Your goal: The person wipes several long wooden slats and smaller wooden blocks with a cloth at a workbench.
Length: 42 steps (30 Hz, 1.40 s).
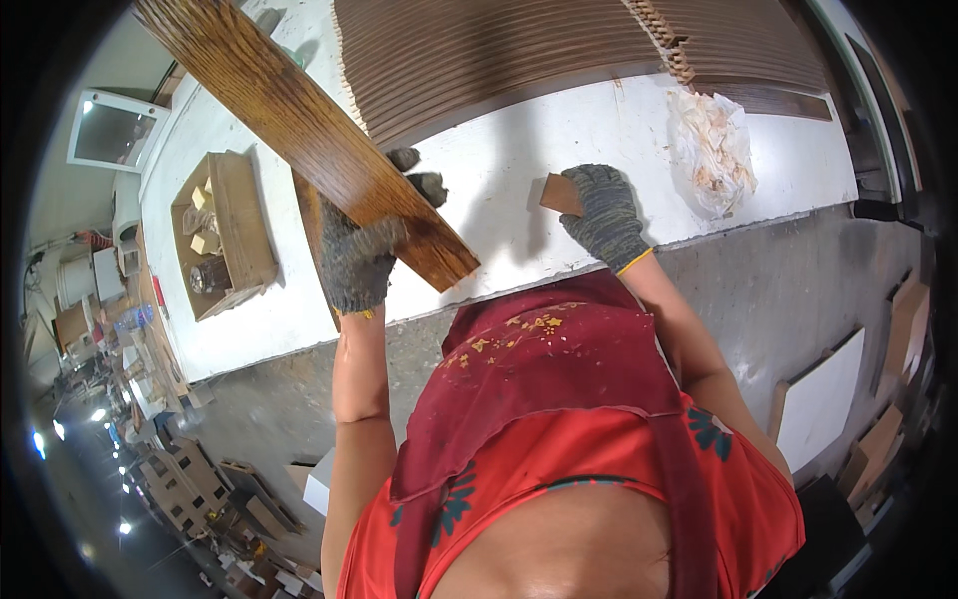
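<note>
While the left hand (361, 262), in a dark knitted glove, is closed around a long brown plank (302, 130), its thumb lying on the upper face and fingertips showing past the opposite edge, the right hand (607, 212), gloved likewise, pinches a small brown block (561, 195). The plank slants above the white counter (599, 130), its near end close to the person's dark red apron (539, 369). Right of that end, and clear of the plank, are the right hand and its block. Partly covered by the plank and the left hand, a second brown board (308, 225) shows to the plank's left. Farther left of the plank, an open cardboard box (244, 220) holds yellowish blocks (205, 243). Rows of ridged brown slats (479, 60) lie to the plank's right, toward the far side, and crumpled, stained plastic (714, 150) lies well to its right.
</note>
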### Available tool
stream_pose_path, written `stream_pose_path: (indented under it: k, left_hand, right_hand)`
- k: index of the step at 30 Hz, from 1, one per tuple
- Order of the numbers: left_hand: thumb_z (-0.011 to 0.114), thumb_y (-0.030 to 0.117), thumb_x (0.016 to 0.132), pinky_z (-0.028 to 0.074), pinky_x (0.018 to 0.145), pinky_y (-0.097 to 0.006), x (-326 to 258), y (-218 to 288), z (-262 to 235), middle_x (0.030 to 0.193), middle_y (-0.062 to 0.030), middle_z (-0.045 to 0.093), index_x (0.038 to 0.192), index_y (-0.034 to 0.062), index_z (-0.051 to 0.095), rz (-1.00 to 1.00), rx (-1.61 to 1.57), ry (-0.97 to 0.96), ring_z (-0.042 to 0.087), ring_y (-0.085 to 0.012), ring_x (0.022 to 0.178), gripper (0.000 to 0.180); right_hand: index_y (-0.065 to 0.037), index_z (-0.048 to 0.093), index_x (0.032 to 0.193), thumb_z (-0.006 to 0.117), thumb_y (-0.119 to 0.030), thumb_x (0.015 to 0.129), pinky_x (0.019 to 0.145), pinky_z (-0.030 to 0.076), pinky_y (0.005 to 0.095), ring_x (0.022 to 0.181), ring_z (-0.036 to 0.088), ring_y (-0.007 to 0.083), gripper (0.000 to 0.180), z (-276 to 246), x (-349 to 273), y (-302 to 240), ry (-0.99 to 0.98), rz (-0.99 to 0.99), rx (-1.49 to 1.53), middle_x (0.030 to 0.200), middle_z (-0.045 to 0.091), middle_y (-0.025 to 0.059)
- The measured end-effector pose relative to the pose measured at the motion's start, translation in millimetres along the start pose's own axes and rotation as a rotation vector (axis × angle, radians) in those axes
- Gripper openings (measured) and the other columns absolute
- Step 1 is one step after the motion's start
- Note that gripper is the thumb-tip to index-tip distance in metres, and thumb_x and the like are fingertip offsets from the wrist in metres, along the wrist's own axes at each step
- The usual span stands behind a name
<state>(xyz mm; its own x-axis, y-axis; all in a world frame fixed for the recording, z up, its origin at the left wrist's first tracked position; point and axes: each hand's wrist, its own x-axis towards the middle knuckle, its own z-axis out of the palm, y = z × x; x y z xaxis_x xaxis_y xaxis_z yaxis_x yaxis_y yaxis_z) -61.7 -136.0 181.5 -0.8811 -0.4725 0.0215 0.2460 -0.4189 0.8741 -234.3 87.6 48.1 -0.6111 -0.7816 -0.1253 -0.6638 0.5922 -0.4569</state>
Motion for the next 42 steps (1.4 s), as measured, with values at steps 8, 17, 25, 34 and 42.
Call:
stream_pose_path:
  k: [8,17,25,34,42]
  left_hand:
    - [0.082,0.011,0.066,0.052,0.096,-0.044,-6,-23,-20,0.127,-0.018,0.053,0.134,0.005,0.038,0.186,0.084,0.237,0.059,-0.0326,0.11,0.08]
    - [0.083,0.011,0.066,0.051,0.094,-0.046,29,-15,-38,0.126,-0.0181,0.054,0.134,0.0036,0.04,0.31,0.027,0.226,0.06,-0.0319,0.108,0.08]
    - [0.076,0.011,0.075,0.054,0.088,-0.042,31,21,-29,0.11,-0.0161,0.061,0.129,0.0021,0.045,0.194,0.067,0.13,0.063,-0.028,0.099,0.063]
    - [0.067,0.007,0.083,0.051,0.084,-0.031,28,34,15,0.109,-0.0099,0.064,0.117,0.0011,0.057,0.237,0.418,0.326,0.062,-0.0185,0.098,0.035]
    - [0.071,0.014,0.083,0.05,0.074,-0.031,21,30,46,0.098,-0.008,0.066,0.115,0.0035,0.059,0.373,0.597,0.458,0.06,-0.0155,0.082,0.036]
  right_hand:
    - [-0.003,0.046,0.128,0.077,-0.018,0.075,0.065,0.054,0.028,0.084,0.063,0.0168,0.063,-43,-7,-13,-0.044,0.177,1.222,0.108,0.059,0.0091]
    - [-0.003,0.042,0.132,0.079,-0.016,0.068,0.046,0.044,0.0211,0.071,0.063,0.0169,0.075,-72,37,-50,-0.196,0.007,1.514,0.104,0.06,0.0098]
    - [-0.006,0.046,0.133,0.062,-0.048,0.086,0.076,0.052,0.0346,0.1,0.058,0.0262,0.065,-116,69,-78,-0.175,-0.133,1.864,0.117,0.055,0.0148]
    - [-0.002,0.052,0.129,0.065,-0.016,0.088,0.099,0.043,0.0343,0.115,0.055,0.024,0.045,-193,67,-154,0.604,-0.7,0.972,0.124,0.056,0.0154]
    - [-0.005,0.056,0.123,0.076,-0.018,0.079,0.103,0.041,0.0369,0.122,0.047,0.0243,0.051,-210,59,-237,0.973,-0.978,0.759,0.128,0.048,0.0112]
